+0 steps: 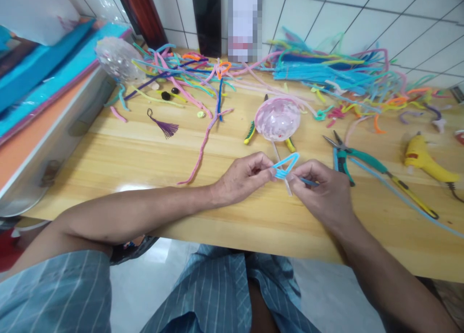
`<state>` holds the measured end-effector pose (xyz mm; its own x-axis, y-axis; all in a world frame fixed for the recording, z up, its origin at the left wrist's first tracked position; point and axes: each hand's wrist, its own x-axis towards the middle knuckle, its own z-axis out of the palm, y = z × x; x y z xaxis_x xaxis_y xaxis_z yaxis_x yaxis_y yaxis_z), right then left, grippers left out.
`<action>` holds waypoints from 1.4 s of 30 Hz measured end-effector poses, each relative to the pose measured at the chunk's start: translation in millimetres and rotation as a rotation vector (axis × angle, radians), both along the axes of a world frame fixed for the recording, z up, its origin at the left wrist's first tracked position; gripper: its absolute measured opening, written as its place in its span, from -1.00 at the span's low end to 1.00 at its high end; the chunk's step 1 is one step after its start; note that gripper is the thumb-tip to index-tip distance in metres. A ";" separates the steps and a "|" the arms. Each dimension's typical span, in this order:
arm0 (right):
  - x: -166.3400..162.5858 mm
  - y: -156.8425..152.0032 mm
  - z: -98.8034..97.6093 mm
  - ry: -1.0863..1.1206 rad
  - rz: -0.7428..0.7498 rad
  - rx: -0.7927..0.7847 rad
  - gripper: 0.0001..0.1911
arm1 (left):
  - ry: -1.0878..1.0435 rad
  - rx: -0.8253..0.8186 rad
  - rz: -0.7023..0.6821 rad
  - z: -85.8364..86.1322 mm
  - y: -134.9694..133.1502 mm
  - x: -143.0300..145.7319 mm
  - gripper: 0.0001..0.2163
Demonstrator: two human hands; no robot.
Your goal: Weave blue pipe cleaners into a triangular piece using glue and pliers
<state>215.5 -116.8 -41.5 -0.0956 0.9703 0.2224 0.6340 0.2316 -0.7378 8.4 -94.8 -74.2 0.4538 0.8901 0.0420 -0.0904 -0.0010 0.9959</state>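
Note:
My left hand (pixel 243 177) and my right hand (pixel 321 192) meet over the middle of the wooden table (pixel 145 154). Both pinch a light blue pipe cleaner (pixel 287 165) bent into a small triangular loop. The left fingers grip the loop's left corner, the right fingers close on its twisted base, and a blue tail sticks out to the right of the right hand. A thin white stick (pixel 286 184) runs under the loop up to a pink translucent ball (pixel 277 119) just behind the hands.
Heaps of coloured pipe cleaners (pixel 326 72) cover the back of the table. Green-handled pliers (pixel 344 154) and a yellow glue gun (pixel 424 159) lie at right. A purple tassel (pixel 165 126), a long pink pipe cleaner (pixel 203 139), a clear ball (pixel 118 57) and stacked coloured sheets (pixel 43 81) are at left.

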 end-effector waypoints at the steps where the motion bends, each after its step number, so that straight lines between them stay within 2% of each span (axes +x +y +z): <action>1: 0.3 0.4 -0.2 -0.003 0.003 0.000 -0.90 | 0.005 -0.002 0.000 0.0 0.0 0.0 -0.62; 10: 1.5 -2.2 -0.5 -0.049 -0.008 0.058 -0.89 | 0.006 0.007 0.006 -1.0 -0.4 -0.1 -0.64; 13: 1.6 -4.3 -1.7 -0.149 -0.003 0.181 -0.89 | 0.008 0.010 0.006 -0.6 -0.1 -0.2 -0.65; 20: 4.1 -3.8 -3.3 -0.438 0.111 0.550 -0.87 | 0.014 -0.005 0.004 -1.9 -0.4 -0.2 -0.66; 27: 5.6 0.1 -7.1 -0.508 0.170 0.713 -0.84 | 0.017 -0.015 0.005 -2.3 -0.5 0.3 -0.67; 30: 5.3 -0.7 -7.9 -0.499 0.169 0.679 -0.85 | 0.014 -0.005 0.000 -3.1 -0.3 0.0 -0.68; 36: 5.7 -3.0 -5.5 -0.472 0.110 0.355 -0.82 | 0.025 -0.019 -0.003 -2.7 -0.6 -0.5 -0.64; 42: 5.1 -3.6 -4.3 -0.332 0.071 0.270 -0.86 | 0.033 -0.019 -0.008 -3.7 -0.9 -0.9 -0.67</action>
<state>220.6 -120.3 -45.9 -0.2691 0.8697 0.4137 0.8023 0.4401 -0.4034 7.5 -95.7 -77.9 0.4614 0.8871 0.0097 -0.0575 0.0190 0.9982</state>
